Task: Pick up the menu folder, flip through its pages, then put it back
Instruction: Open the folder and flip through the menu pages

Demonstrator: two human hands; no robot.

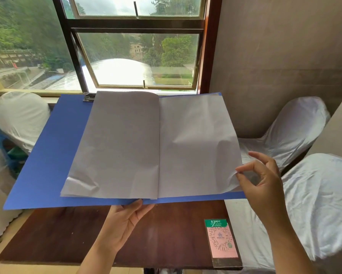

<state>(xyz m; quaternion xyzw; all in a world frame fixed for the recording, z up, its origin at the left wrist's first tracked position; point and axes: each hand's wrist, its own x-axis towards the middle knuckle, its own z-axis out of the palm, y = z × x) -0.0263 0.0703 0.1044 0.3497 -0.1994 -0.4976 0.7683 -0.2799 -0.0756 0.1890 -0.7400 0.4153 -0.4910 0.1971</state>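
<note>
The blue menu folder (47, 155) is held open above the dark wooden table (67, 234), with white blank-looking pages (122, 147) spread left and right of its spine. My left hand (124, 220) grips the folder's near edge at the spine, thumb on top. My right hand (261, 180) pinches the lower right corner of the right-hand page (196, 151) between thumb and forefinger; that corner curls up off the cover. A metal clip (88, 97) sits at the folder's far left top edge.
A pink and green QR code stand (222, 242) lies on the table's right near corner. White-covered chairs stand at the right (296, 125), (314, 204) and at the left (19, 115). A window (138, 56) fills the wall behind the table.
</note>
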